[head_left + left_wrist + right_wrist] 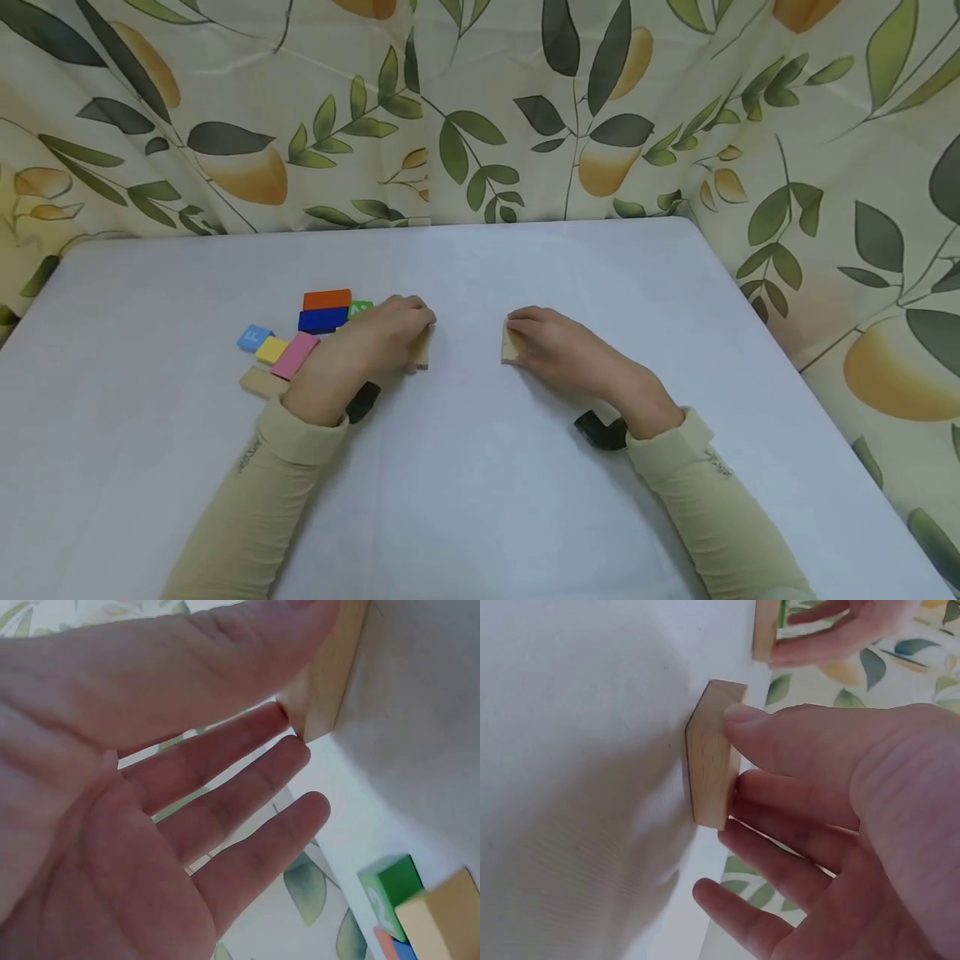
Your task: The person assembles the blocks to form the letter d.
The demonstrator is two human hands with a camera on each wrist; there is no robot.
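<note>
Near the middle of the white table, my left hand pinches a plain wooden block between thumb and fingertips. The left wrist view shows the long side of that wooden block past the thumb, while the other fingers stretch out beside it. Across a gap to the right, my right hand grips a second wooden block standing on the cloth. Up close in the right wrist view, this second block has an angled end, with the thumb on its near face and fingers behind.
Left of my left hand lie several coloured blocks: orange, dark blue, green, light blue, yellow and pink. A plain wooden piece sits in front of them. A leaf-patterned curtain hangs behind the table.
</note>
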